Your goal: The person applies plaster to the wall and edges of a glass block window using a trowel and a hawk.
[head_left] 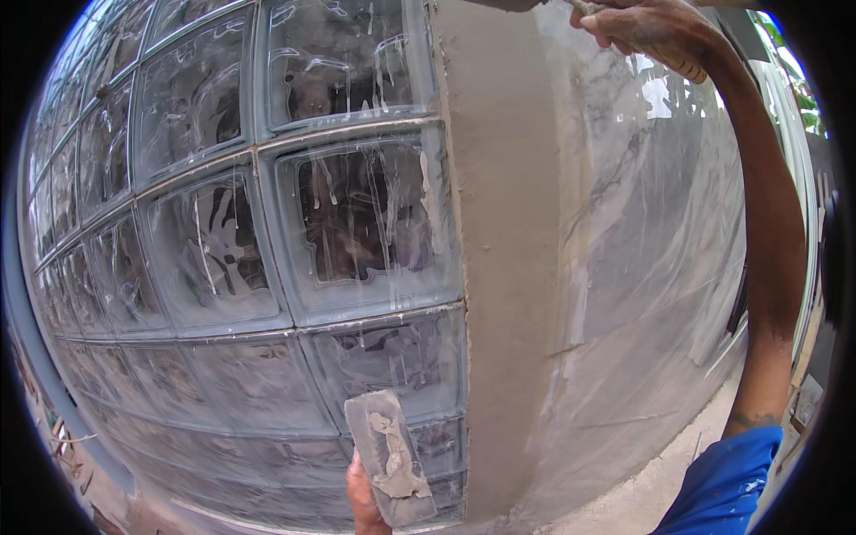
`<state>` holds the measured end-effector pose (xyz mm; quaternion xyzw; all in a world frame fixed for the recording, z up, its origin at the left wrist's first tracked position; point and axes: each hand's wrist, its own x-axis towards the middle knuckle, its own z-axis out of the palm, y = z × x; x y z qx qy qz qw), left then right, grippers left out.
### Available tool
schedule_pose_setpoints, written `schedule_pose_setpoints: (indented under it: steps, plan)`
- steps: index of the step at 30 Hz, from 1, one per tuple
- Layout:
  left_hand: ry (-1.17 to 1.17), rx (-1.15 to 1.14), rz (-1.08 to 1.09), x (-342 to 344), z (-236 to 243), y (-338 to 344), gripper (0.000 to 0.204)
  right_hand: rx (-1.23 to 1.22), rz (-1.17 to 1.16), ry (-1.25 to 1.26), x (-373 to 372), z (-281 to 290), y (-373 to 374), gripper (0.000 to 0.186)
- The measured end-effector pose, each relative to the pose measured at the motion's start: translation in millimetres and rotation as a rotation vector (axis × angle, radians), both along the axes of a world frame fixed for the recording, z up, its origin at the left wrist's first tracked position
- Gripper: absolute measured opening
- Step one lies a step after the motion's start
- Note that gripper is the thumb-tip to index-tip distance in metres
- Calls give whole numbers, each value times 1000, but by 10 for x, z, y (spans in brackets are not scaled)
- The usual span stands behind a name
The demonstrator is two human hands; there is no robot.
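My left hand (pixel 364 490) grips a flat rectangular grey board (pixel 366 437), tilted in front of the lower glass blocks (pixel 361 214), with a patch of wet mortar (pixel 399 468) on its face. My right hand (pixel 642 36) is raised at the top edge, closed on the handle of a flat tool (pixel 504 4), likely a trowel, mostly cut off by the frame. It is high on a vertical band of grey render (pixel 504 250) between the glass blocks and a glossy marble-look panel (pixel 642 241).
A grey upright post (pixel 27 321) stands at the far left, with scattered bits (pixel 67 446) on the ground beside it. Pale pieces of board or trim (pixel 807 178) and green leaves (pixel 789 62) show at the right. A concrete ledge or floor (pixel 687 446) runs along the panel's foot.
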<state>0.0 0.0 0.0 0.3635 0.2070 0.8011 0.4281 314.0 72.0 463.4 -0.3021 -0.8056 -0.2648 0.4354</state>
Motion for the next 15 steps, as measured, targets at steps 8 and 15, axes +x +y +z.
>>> schedule_pose_setpoints:
  steps: [8, 15]
  plan:
    - [2, -12, -33, 42, -53, 60, 47, -217, -33, 27, 41, -414, 192, 33]
    - [-36, 1, 12, 86, -19, 36, 47, -203, -196, -45, -43, -104, 53, 35]
